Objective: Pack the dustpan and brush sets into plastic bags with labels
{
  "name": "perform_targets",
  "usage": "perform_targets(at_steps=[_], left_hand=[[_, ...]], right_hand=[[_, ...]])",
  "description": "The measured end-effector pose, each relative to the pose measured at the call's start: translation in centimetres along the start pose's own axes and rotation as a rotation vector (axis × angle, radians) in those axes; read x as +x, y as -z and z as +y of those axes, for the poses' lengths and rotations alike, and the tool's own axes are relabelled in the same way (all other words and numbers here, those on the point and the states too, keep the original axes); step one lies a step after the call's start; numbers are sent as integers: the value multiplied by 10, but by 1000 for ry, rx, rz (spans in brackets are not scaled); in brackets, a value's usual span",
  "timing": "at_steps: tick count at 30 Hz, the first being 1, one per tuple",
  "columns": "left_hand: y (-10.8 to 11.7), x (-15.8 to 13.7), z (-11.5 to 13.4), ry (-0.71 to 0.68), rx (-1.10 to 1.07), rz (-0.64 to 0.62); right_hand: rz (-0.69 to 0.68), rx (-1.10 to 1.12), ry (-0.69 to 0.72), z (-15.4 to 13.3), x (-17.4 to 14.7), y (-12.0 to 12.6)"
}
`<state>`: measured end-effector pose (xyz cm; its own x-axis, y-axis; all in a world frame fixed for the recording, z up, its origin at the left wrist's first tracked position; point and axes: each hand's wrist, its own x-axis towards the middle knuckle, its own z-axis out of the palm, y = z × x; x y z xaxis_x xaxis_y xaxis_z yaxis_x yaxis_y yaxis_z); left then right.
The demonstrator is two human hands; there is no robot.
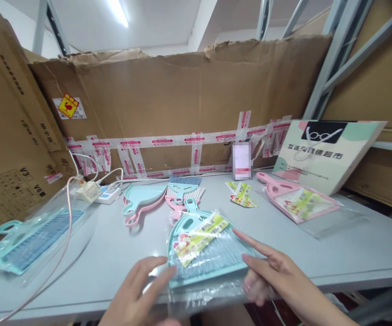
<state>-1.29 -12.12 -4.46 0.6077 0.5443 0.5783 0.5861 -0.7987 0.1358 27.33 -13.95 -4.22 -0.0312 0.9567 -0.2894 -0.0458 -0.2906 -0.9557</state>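
Observation:
In front of me is a mint-green dustpan with a blue-bristled brush [212, 258] in a clear plastic bag, a yellow-green label card [201, 237] lying slantwise inside. My left hand [138, 285] has thumb and fingertips at the bag's left edge, seemingly gripping it lightly. At the right edge, my right hand [267, 267] holds the bagged set, index finger stretched along its side and thumb on the front. The other right fingers curl under the plastic. The bag's loose end hangs toward me at the table's front edge.
A bagged mint set [40, 240] lies left, a bagged pink set [301, 199] right. Behind are loose dustpans [146, 194], brushes [184, 188], label cards [241, 194] and a phone-like blurred panel [242, 160]. A cable runs from the power strip [107, 194]; cardboard [182, 99] walls the back.

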Motion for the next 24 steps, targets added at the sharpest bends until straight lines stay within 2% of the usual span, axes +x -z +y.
perform_targets(at_steps=[2,3,4,6,8,11,13,14,16,19,22,24], left_hand=[[-2,0,-1,-285,178,-28],[-3,0,-1,-364,232,-43],[-4,1,-2,-396,262,-51],[-7,2,-2,-376,251,-52],[-8,2,-3,-330,208,-37],[-8,3,-2,-296,198,-9],[-7,5,-1,-293,212,25],[-7,5,0,-298,218,47],[-7,5,2,-323,227,81],[-9,2,6,-323,209,116],[-10,-1,8,-220,160,173],[-9,-1,9,-171,126,195]], right_hand=[[-22,-109,55,2,1,6],[-31,-182,87,3,1,9],[-43,-274,126,3,0,13],[-51,-538,270,5,-3,20],[15,-854,550,10,-6,28],[164,-1238,1062,22,-8,36],[193,-1365,1320,30,-7,37],[178,-1382,1406,34,-6,37],[132,-1338,1504,38,-3,35],[120,-1189,1521,39,0,33],[185,-1081,1527,36,2,30],[172,-1026,1525,32,3,25]])
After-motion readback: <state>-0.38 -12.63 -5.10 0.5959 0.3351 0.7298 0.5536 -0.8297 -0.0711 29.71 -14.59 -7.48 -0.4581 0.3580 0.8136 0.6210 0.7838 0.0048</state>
